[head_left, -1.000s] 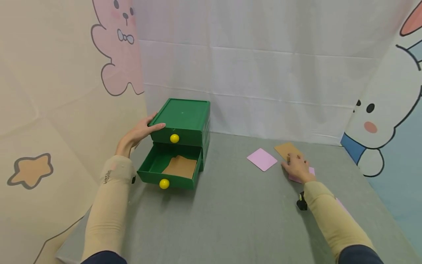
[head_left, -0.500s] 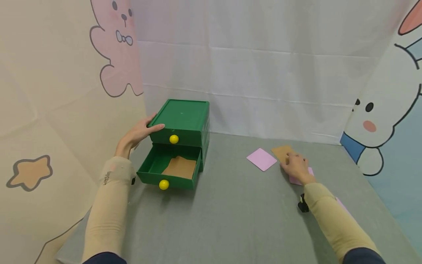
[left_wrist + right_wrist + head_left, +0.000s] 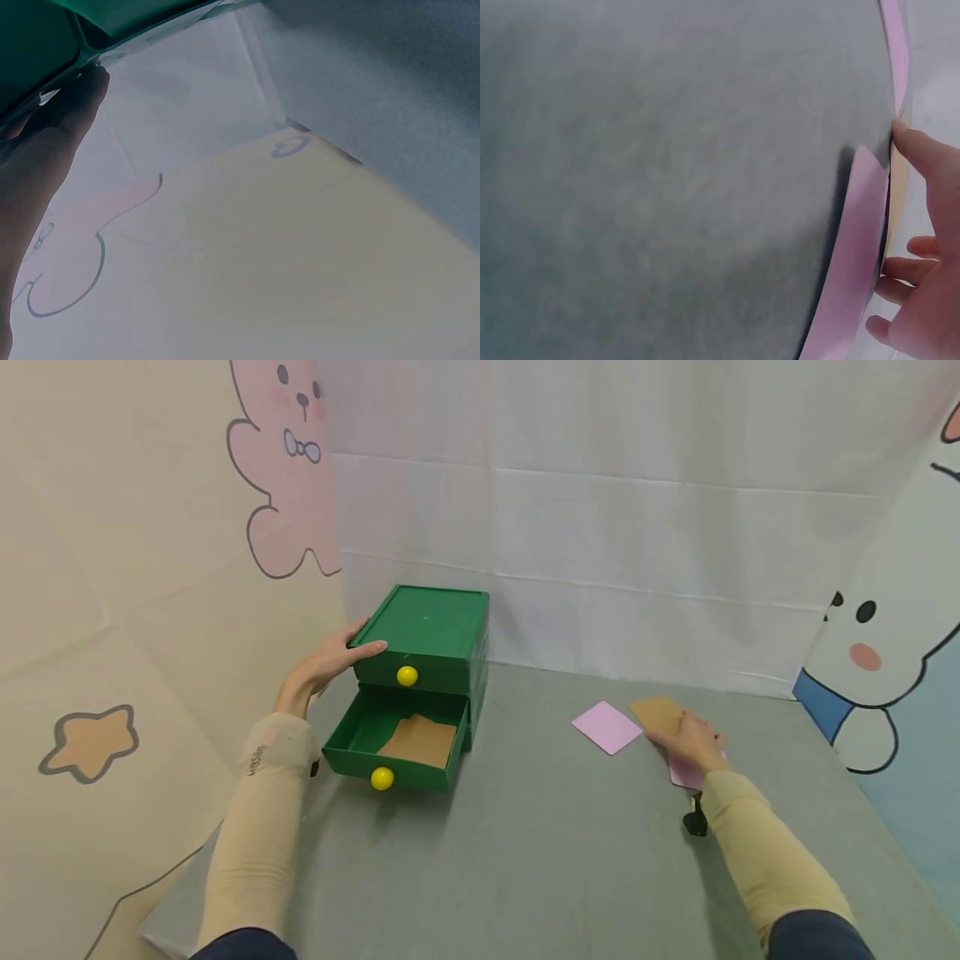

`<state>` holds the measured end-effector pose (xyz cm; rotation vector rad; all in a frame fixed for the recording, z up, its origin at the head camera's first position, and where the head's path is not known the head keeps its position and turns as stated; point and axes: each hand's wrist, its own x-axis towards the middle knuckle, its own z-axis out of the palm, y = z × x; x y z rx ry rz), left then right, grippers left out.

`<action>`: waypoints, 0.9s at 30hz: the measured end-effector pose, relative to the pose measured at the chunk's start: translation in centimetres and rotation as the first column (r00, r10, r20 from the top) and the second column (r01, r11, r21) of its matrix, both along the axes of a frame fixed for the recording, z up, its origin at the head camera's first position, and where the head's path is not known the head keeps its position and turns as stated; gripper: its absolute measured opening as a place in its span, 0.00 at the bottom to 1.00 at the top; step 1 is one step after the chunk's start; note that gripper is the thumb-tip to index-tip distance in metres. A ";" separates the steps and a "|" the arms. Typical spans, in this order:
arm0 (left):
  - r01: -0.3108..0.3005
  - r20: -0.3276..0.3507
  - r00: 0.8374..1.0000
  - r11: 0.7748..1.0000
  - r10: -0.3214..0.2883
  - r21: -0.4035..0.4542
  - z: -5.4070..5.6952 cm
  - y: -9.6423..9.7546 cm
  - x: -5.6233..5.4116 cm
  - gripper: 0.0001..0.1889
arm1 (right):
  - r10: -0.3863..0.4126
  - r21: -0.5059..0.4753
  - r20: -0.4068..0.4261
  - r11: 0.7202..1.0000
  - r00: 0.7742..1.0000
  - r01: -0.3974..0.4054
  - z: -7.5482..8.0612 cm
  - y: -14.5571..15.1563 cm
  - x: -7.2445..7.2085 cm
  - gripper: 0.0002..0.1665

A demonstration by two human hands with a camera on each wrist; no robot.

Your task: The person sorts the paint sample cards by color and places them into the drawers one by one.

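Observation:
A green two-drawer box [image 3: 431,620] with round yellow knobs stands at the back left of the table. My left hand [image 3: 332,658] rests on its upper left corner, thumb along the top front edge and fingers against the left side. The lower drawer [image 3: 360,727] is pulled out, with a tan card [image 3: 422,739] in it. Off to the right, my right hand [image 3: 692,739] pinches another tan card [image 3: 657,715] between thumb and fingers at opposite edges. Partly under that hand lies a pink card [image 3: 684,773]. A second pink card [image 3: 607,727] lies flat just left of it.
The grey table [image 3: 540,852] runs back to a white curtain [image 3: 600,518]. A cream wall sheet [image 3: 150,568] with printed figures stands close on the left side, and a rabbit-printed sheet [image 3: 900,668] on the right. The upper drawer [image 3: 442,674] is shut.
My right hand has shifted from fingers bent over the tan card to thumb and fingers at its edges; the card moved slightly nearer. The head view swung a little. My left hand stayed put.

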<state>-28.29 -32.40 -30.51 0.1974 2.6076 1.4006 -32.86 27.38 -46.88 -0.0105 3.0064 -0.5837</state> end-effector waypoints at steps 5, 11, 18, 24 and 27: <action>0.003 -0.009 1.000 1.000 -0.003 0.005 0.0 0.1 0.0 0.45 | -0.014 0.033 -0.011 0.999 1.000 0.014 -0.2 0.1 0.0 0.62; 0.006 -0.020 1.000 1.000 -0.006 -0.006 0.0 0.1 0.0 0.45 | -0.005 0.050 -0.015 0.999 1.000 0.006 -0.2 0.0 0.0 0.58; 0.002 -0.014 1.000 1.000 -0.002 -0.007 0.0 0.1 -0.2 0.45 | -0.021 0.060 -0.049 0.998 0.999 0.024 -0.1 -0.1 -0.2 0.50; 0.000 -0.012 1.000 1.000 0.000 -0.005 -0.2 0.0 -0.2 0.45 | -0.048 0.036 -0.089 0.998 0.995 0.051 0.2 -0.2 0.0 0.41; -0.003 -0.019 1.000 1.000 0.003 -0.011 -1.1 -0.6 -1.1 0.46 | -0.036 0.043 -0.123 0.998 0.992 0.042 0.7 -0.4 0.1 0.45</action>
